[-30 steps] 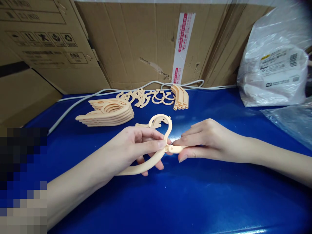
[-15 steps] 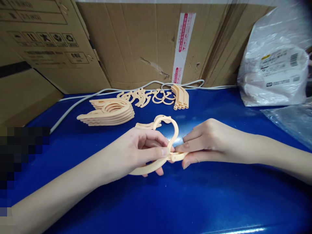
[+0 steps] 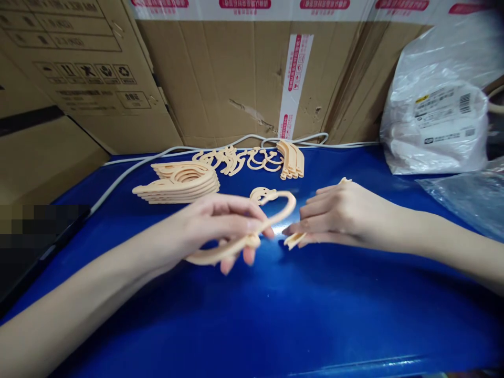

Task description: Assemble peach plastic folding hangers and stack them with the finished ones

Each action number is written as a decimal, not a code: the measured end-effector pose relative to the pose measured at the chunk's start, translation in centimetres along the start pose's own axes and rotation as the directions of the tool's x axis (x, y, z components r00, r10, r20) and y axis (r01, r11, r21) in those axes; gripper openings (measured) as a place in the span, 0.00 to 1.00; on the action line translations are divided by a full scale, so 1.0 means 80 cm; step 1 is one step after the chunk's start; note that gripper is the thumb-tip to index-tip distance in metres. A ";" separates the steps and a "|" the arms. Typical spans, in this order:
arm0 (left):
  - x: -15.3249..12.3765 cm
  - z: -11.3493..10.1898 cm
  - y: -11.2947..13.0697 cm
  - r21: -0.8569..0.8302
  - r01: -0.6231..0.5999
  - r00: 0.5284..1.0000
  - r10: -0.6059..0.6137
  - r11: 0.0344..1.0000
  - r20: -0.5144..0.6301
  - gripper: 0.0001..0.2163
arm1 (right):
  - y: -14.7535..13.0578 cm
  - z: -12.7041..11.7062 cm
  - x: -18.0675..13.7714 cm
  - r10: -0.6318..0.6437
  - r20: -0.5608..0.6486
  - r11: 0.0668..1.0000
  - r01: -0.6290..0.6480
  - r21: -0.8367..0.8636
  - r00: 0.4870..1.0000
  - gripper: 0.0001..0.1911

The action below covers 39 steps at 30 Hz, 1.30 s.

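Note:
Left of the middle, my left hand [image 3: 220, 223] pinches a beige plastic hanger hook [image 3: 289, 202] with one curved arm joined to it, which runs back under the palm. The hook tilts up to the right. My right hand [image 3: 331, 212] is closed over a separate beige hanger arm [image 3: 294, 240]; its forked end pokes out past the fingertips and its tip shows above the knuckles. A gap of blue table lies between the two parts. Behind the hook rests a flat beige piece with small holes [image 3: 260, 194], partly covered.
A stack of beige hangers [image 3: 177, 184] lies at the back left. Beside it are loose hooks [image 3: 255, 158] and a bundle of hanger arms [image 3: 291, 160]. A white cable [image 3: 137, 156] runs along cardboard boxes [image 3: 220, 79]. At the right stands a clear plastic bag [image 3: 433, 121].
The hanger arm at my right hand has come apart from the hook piece. My left hand has moved left with the hook, now tilted more to the right. The view has shifted slightly.

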<state>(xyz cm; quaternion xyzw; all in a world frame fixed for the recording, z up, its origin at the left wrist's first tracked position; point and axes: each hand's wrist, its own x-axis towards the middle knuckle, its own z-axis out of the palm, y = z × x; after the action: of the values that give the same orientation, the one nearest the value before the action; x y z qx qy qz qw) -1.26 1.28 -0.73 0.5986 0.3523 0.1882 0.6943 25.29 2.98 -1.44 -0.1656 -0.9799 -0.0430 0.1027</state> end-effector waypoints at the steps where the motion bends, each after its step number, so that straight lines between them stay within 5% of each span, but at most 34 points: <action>1: 0.001 -0.005 0.001 0.018 -0.043 0.995 0.044 0.999 -0.090 0.07 | 0.007 0.004 -0.002 0.027 -0.015 0.998 -0.026 0.051 1.000 0.18; 5: 0.010 -0.011 -0.004 0.055 -0.100 0.935 0.113 0.993 -0.335 0.06 | 0.023 0.017 -0.007 0.172 -0.083 0.979 -0.160 0.129 0.982 0.18; 11: 0.021 -0.004 -0.017 -0.032 -0.065 0.888 0.043 0.997 -0.457 0.08 | 0.012 0.036 -0.003 0.227 -0.006 0.965 -0.224 0.134 0.974 0.18; 20: 0.021 -0.004 -0.024 -0.128 -0.060 0.907 0.000 0.990 -0.421 0.10 | -0.005 0.046 0.004 0.150 -0.203 0.987 -0.134 0.090 0.968 0.19; 30: 0.021 0.002 -0.021 -0.166 -0.031 0.886 -0.050 0.986 -0.461 0.08 | -0.012 0.052 0.007 0.204 -0.235 0.976 -0.216 -0.027 0.950 0.18; 39: 0.021 0.004 -0.025 -0.183 -0.010 0.932 -0.057 0.983 -0.358 0.05 | -0.008 0.055 0.008 0.154 -0.322 0.969 -0.207 -0.136 0.934 0.15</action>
<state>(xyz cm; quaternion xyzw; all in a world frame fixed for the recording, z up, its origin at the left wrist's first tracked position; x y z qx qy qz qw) -0.19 1.81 -3.11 0.4835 0.4628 0.3182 0.6714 23.65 3.11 -5.63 -0.2545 -0.9251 -0.1411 0.2439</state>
